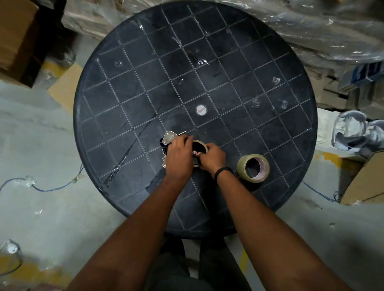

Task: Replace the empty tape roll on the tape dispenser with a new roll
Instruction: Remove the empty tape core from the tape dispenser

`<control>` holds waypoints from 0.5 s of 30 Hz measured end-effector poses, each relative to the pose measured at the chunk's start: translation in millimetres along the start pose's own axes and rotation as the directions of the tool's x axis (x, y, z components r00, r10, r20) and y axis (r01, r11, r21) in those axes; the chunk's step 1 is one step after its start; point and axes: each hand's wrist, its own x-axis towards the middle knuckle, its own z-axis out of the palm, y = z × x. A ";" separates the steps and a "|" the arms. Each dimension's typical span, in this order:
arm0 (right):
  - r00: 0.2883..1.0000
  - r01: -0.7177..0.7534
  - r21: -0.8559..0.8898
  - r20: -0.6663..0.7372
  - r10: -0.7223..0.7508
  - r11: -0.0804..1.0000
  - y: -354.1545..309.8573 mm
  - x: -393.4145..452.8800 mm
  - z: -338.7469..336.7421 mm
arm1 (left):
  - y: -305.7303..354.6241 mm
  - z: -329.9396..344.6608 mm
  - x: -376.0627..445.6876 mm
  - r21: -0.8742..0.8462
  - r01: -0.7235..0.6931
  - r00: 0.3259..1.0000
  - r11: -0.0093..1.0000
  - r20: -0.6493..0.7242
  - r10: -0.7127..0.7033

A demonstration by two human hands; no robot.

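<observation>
Two bare hands meet over the near part of a round black table (271,60) whose top is scored in a grid of squares. The left hand (180,157) is closed over the tape dispenser (170,138), whose metal plate and dark body show just beyond the knuckles. The right hand (212,158), with a dark band at the wrist, has its fingers pinched on the empty cardboard core (201,144), which sits at the dispenser between the two hands; whether the core is on its hub or already off, the view does not show. A new tape roll (253,168), pale tan and thick with tape, lies flat on the table just right of the right wrist, apart from both hands. A small round label (201,110) marks the table's centre.
</observation>
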 end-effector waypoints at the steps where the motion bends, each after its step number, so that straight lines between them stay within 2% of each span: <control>1: 1.000 0.007 -0.014 0.000 -0.007 1.000 -0.3 0.7 0.3 | 1.5 -0.5 5.1 -0.008 -0.010 0.996 1.000 0.088 0.011; 3: 1.000 0.023 -0.056 0.009 -0.023 0.998 -0.5 3.3 -0.5 | 7.0 -3.5 14.4 -0.031 -0.006 0.969 1.000 0.247 0.013; 8: 0.998 0.050 -0.124 0.035 -0.046 0.991 -2.4 9.3 -1.4 | 13.7 -21.8 40.7 -0.001 -0.041 0.857 0.999 0.514 0.036; 11: 1.000 0.004 -0.071 0.025 -0.002 0.997 -5.0 10.0 -2.8 | 12.8 -29.9 48.5 0.033 -0.067 0.837 0.997 0.545 0.038; 15: 1.000 -0.007 -0.034 -0.022 0.006 0.999 -9.2 4.1 0.9 | 14.9 -32.9 44.1 0.079 -0.038 0.900 0.996 0.436 -0.001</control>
